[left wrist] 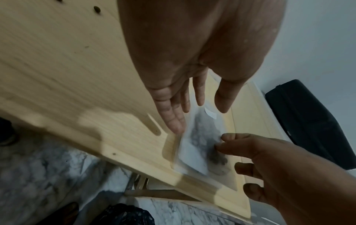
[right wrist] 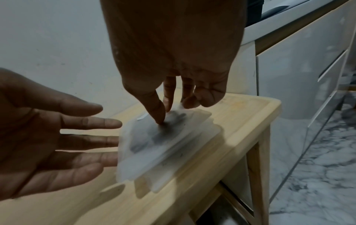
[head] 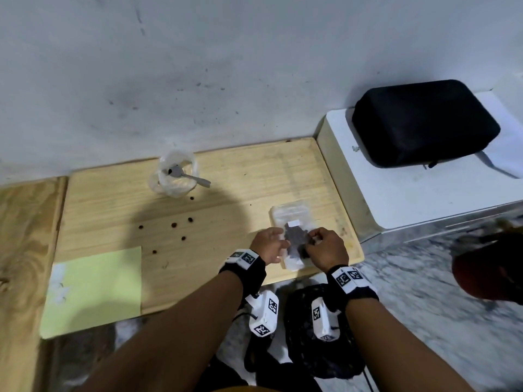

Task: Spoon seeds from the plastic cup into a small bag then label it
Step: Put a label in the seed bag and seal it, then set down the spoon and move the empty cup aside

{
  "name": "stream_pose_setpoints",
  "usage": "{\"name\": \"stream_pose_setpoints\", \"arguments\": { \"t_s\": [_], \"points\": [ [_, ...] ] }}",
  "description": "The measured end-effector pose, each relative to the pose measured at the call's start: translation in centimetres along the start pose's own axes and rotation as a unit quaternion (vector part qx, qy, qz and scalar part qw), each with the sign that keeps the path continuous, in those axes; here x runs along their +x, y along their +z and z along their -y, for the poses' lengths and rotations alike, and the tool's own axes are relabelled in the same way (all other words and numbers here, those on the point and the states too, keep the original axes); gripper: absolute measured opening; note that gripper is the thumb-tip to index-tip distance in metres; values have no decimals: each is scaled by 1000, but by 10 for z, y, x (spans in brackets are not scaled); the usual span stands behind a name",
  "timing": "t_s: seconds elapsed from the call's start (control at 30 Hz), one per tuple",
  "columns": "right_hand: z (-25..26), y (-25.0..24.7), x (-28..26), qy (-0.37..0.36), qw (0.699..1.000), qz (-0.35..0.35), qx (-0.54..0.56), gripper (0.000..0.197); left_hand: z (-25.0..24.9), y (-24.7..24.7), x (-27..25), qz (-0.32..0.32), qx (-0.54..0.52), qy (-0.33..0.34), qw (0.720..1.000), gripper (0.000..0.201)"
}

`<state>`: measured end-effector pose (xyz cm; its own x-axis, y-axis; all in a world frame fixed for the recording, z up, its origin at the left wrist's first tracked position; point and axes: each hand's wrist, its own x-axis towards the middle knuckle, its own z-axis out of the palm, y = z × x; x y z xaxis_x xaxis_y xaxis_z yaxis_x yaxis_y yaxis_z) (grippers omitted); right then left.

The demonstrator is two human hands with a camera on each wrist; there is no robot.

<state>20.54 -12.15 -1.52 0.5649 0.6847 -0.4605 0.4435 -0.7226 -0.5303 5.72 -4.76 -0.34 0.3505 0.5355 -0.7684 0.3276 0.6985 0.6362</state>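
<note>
A small clear bag [head: 295, 237] with dark seeds inside and a white label [head: 293, 223] lies at the wooden table's front right, on a pile of empty bags [head: 291, 210]. My right hand [head: 312, 239] pinches the seed bag [right wrist: 154, 141]: the thumb presses on top, the fingers curl at its far edge. My left hand [head: 283, 241] is open, with straight fingers [left wrist: 173, 121] touching the bag's [left wrist: 202, 137] left edge. The plastic cup [head: 177, 176] stands at the back left with a grey spoon [head: 195, 179] in it.
Loose seeds [head: 174, 224] are scattered over the table's middle. A pale green sheet [head: 93, 290] hangs over the front left edge. A black case [head: 421, 123] sits on a white unit [head: 424, 199] to the right. A black bag [head: 319, 335] lies on the marble floor.
</note>
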Motion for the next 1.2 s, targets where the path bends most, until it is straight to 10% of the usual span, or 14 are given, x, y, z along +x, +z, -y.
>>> {"name": "stream_pose_setpoints", "arguments": {
  "t_s": [0.27,0.8,1.2],
  "points": [
    [24,-1,-2,-73,993,-73,64,28,-9,-35,-16,-30,-10,37,999,21],
    [195,81,36,-157,980,87,85,21,-66,-252,-13,-312,-19,209,926,23],
    [276,138,71,-113,988,88,-51,33,-111,-318,47,-163,197,161,953,44]
  ]
}}
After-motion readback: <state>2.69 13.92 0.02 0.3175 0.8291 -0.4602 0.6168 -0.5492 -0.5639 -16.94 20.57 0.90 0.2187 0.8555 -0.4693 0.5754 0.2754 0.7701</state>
